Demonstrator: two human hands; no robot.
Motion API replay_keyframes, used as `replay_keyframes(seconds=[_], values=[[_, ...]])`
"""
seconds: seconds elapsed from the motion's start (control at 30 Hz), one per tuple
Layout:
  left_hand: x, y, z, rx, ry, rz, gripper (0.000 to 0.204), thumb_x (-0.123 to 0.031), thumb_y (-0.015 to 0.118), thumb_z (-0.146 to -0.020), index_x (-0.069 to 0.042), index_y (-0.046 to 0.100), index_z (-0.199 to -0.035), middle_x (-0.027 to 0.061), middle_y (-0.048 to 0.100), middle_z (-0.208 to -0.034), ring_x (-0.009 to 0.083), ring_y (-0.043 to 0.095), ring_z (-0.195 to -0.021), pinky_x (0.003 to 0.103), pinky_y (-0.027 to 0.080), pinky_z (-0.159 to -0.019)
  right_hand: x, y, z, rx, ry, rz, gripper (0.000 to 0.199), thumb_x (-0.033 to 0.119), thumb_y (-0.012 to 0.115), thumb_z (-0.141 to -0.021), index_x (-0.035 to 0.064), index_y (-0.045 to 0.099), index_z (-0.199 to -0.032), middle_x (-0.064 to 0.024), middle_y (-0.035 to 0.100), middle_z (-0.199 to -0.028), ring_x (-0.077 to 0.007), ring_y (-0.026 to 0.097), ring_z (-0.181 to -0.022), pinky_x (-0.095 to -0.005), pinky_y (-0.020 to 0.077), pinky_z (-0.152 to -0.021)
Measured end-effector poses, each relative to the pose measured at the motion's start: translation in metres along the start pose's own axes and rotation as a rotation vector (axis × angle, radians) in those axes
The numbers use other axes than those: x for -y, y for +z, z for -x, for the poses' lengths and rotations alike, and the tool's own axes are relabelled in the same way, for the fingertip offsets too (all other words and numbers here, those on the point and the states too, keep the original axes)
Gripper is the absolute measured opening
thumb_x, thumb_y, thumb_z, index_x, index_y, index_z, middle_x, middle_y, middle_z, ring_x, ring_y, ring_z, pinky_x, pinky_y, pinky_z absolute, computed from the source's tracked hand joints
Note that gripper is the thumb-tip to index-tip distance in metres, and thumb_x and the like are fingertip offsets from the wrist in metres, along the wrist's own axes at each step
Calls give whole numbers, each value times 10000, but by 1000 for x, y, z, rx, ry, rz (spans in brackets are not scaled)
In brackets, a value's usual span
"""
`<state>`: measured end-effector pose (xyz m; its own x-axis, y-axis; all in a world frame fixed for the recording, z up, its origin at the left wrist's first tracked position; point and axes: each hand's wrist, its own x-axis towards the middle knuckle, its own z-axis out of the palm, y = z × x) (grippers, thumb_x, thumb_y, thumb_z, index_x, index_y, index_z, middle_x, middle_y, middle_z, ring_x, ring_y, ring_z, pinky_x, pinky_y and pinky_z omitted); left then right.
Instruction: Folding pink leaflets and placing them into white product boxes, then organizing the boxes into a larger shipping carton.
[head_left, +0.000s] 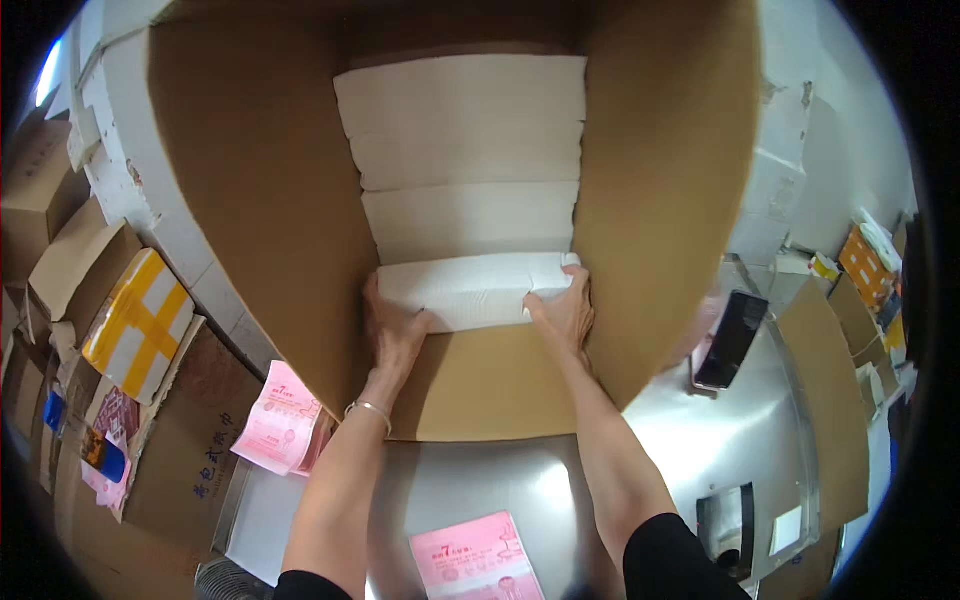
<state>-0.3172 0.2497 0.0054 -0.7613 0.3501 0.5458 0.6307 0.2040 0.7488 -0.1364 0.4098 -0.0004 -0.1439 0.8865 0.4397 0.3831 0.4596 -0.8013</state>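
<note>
White stack (460,293) gripped at both ends inside carton (655,150)

We see the fingers of the left hand (394,325) curled round the stack's left end, thumb on its near face. The right hand (565,312) clasps the other end likewise. Just beyond, we note further white stacks (465,157) in rows between the cardboard walls. The carton rests on a metal table (460,480); nearer us lies a pink packet (478,560), with a dark phone (732,340) to the right.

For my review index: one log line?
left hand: gripping oblong white paper stack, left end | right hand: gripping right end | stack: inside brown cardboard box
</note>
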Motion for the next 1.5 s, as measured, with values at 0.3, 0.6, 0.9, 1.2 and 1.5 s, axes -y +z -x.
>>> replay_keyframes(seconds=[0.3, 0.6, 0.9, 1.2, 1.5], values=[[-102, -141, 86, 76, 379, -229, 859, -114, 752, -696, 32, 386, -1461, 236, 524, -1365, 383, 483, -1290, 437, 365, -1123, 37, -119, 93, 48, 13, -156, 711, 221, 797, -645, 54, 456, -1246, -257, 632, -1097, -431, 604, -1050, -480, 475, -903], [-165, -134, 215, 308, 382, -99, 870, -144, 796, -739, -31, 365, -1486, 252, 473, -1392, 421, 437, -1308, 472, 366, -1109, -14, -294, 142, -39, -114, 15, 700, 121, 826, -629, 83, 445, -1216, -200, 690, -871, -344, 711, -799, -410, 566, -749], [-160, -64, 207, 782, 226, 180, 910, -136, 796, -770, -57, 285, -1520, 322, 489, -1366, 453, 528, -1254, 468, 446, -1067, -94, -383, 121, 108, 151, 8, 719, 288, 826, -725, 33, 514, -1320, -274, 654, -1172, -420, 642, -1097, -450, 507, -952], [-182, -45, 205, 906, -50, 214, 807, -312, 804, -763, 17, 384, -1368, 301, 623, -1232, 367, 627, -1174, 418, 508, -973, -51, -383, 93, 394, 138, 321, 682, 414, 796, -787, 34, 589, -1315, -213, 590, -1344, -364, 534, -1287, -437, 416, -1075], [-161, -74, 261, 900, 2, 186, 637, -98, 736, -831, -116, 434, -1391, 418, 126, -1564, 555, 529, -1231, 456, 534, -973, -116, -367, 178, 45, -261, 307, 520, 175, 827, -699, 75, 572, -1141, -262, 408, -1419, -453, 513, -1248, -489, 490, -971]])
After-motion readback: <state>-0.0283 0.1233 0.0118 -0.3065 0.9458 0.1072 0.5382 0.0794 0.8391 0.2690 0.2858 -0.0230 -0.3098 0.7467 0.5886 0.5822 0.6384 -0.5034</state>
